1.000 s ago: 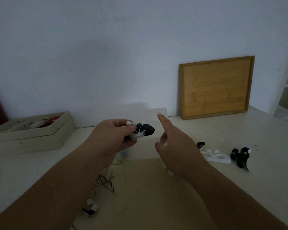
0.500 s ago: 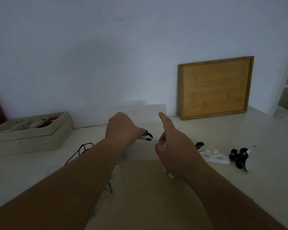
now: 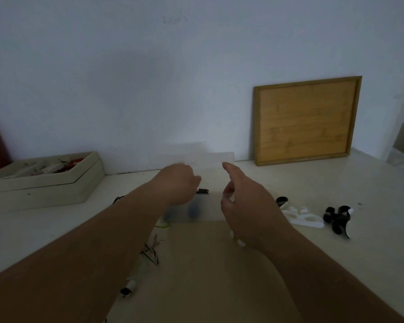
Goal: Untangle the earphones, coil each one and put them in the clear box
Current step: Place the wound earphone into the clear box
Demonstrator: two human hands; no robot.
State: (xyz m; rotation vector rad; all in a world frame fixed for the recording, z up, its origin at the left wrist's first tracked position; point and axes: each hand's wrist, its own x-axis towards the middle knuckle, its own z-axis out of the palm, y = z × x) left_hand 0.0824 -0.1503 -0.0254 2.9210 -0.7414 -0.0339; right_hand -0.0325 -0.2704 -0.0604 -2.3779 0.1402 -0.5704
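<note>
The coiled earphone (image 3: 202, 191) sits inside the clear box (image 3: 205, 159), a small dark bundle lying left to right along the wall. The blurred left hand (image 3: 176, 185) curls just beside it, and I cannot tell whether it pinches it. The right hand (image 3: 243, 206) hangs loose and empty, hiding the box's right front; tangled cables (image 3: 151, 252) lie under the left forearm.

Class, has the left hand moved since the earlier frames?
Yes. The left hand shifted slightly rightward, toward the wooden board, over the clear box.
</note>
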